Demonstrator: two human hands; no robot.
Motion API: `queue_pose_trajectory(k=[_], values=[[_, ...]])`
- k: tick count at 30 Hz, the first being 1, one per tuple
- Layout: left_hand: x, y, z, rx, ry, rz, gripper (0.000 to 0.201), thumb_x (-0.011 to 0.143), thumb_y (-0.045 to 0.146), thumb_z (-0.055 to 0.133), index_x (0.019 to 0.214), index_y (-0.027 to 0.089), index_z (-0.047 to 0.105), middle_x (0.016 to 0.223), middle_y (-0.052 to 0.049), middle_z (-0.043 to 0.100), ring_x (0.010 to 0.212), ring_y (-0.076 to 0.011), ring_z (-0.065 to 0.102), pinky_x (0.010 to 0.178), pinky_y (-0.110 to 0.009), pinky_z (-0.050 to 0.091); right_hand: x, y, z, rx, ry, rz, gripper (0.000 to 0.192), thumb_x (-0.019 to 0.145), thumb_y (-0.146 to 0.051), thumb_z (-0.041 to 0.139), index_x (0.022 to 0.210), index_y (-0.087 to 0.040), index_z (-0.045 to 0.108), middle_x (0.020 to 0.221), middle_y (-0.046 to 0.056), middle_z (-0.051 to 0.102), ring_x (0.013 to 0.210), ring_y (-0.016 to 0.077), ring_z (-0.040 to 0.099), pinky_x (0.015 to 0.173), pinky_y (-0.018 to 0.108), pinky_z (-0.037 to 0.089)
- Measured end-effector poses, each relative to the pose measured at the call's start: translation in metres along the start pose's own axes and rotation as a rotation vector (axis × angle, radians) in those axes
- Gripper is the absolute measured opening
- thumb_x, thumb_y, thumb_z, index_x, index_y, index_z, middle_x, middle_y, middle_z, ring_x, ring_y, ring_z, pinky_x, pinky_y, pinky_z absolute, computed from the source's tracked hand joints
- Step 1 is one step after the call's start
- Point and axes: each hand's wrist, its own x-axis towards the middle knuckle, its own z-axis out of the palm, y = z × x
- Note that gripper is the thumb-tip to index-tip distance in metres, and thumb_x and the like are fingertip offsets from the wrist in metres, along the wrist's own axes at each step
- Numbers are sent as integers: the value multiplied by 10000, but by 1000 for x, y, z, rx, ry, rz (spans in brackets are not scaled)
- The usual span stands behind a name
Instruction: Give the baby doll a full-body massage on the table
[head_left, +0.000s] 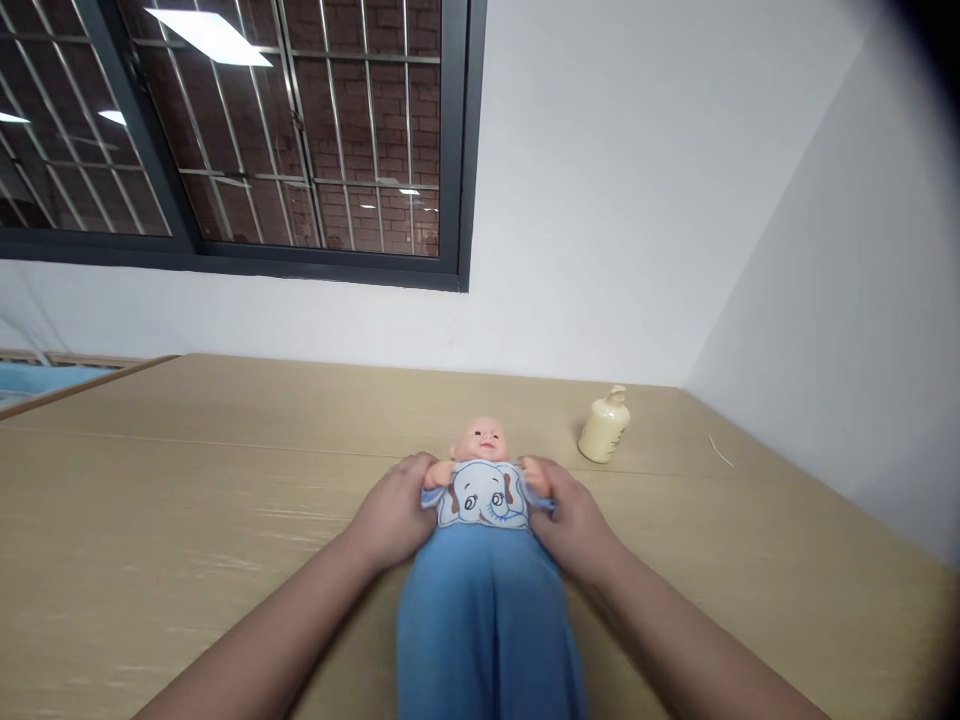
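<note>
A baby doll [480, 436] lies face up on the wooden tabletop, its head pointing away from me. An elephant-face piece of white cloth [482, 495] with blue edging covers its chest. Below it, long blue cloth like trousers [487, 610] stretches toward me and out of the frame. My left hand [399, 510] is closed at the doll's side, by its arm and the blue-edged cloth. On the other side, my right hand [574, 515] is closed around the doll's other arm and cloth edge. My fingertips are partly hidden on both sides.
A cream pump bottle [604, 428] stands tilted-looking on the tabletop [225, 520], to the right beyond the doll. Farther right lies a thin pale strand [721, 451]. White walls and a barred window [322, 130] rise behind. Something light blue [49, 380] shows past the table's left edge.
</note>
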Motion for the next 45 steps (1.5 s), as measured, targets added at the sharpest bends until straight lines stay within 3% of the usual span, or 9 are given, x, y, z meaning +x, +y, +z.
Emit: queue_pose_trajectory(k=[4, 8, 12, 20, 23, 29, 36, 41, 45], values=[[8, -28, 2, -630, 121, -250, 257, 680, 229, 730, 911, 166, 639, 815, -31, 689, 787, -243, 675, 728, -344, 525, 5, 42, 4, 709, 420, 413, 614, 718, -278, 669, 1311, -242, 511, 1163, 63, 672, 1091, 291, 640, 939, 475, 532], [15, -50, 11, -1210, 203, -522, 299, 657, 129, 762, 941, 132, 666, 933, -100, 739, 854, -259, 716, 757, -357, 582, 11, 63, 7, 1194, 384, 551, 429, 738, -247, 649, 1160, -202, 587, 1138, 76, 710, 1134, 307, 647, 937, 487, 567], [20, -56, 20, -1295, 317, -691, 274, 740, 65, 697, 1005, 118, 657, 1048, -137, 731, 927, -255, 722, 780, -358, 618, 14, 68, 8, 1294, 365, 564, 325, 813, -267, 625, 1128, -190, 605, 1194, 82, 706, 1185, 297, 632, 1001, 482, 549], [21, -49, 27, -1288, 398, -688, 199, 844, 154, 658, 1040, 148, 626, 1082, -114, 717, 926, -220, 712, 809, -349, 602, 17, 67, 17, 1086, 465, 599, 346, 833, -355, 687, 1125, -195, 592, 1197, 88, 699, 1120, 288, 667, 882, 437, 616], [18, -43, 23, -1081, 347, -564, 176, 822, 225, 688, 974, 158, 631, 947, -72, 722, 847, -207, 699, 777, -321, 565, 18, 61, 12, 843, 477, 533, 386, 787, -395, 727, 1089, -179, 618, 1085, 89, 730, 1013, 293, 696, 819, 413, 609], [6, -18, 11, -213, 240, -278, 261, 872, 409, 583, 1029, 207, 531, 883, -33, 690, 825, -242, 667, 703, -312, 461, 16, 41, -3, 155, 308, 320, 364, 782, -469, 688, 1014, -192, 646, 933, 57, 731, 879, 279, 681, 768, 373, 529], [-2, 8, -1, 98, -41, -21, 249, 837, 297, 594, 1064, 250, 503, 988, -47, 695, 899, -267, 661, 685, -300, 413, 13, 7, -7, -392, 12, 116, 271, 857, -364, 601, 1099, -244, 593, 975, 36, 665, 854, 234, 629, 671, 295, 410], [-4, 17, 3, 366, -141, 111, 208, 823, 207, 565, 1030, 204, 551, 1021, -123, 653, 940, -298, 619, 746, -340, 422, 13, -9, -5, -725, -175, -60, 586, 842, -166, 552, 1406, -303, 470, 969, 75, 616, 859, 246, 606, 693, 311, 363], [-5, 24, 10, 575, -200, 136, 254, 838, 140, 487, 1079, 159, 565, 1019, -171, 627, 890, -303, 600, 729, -362, 425, 13, -14, -3, -858, -234, -109, 688, 844, -93, 502, 1473, -352, 400, 918, 86, 590, 810, 252, 591, 715, 333, 360]])
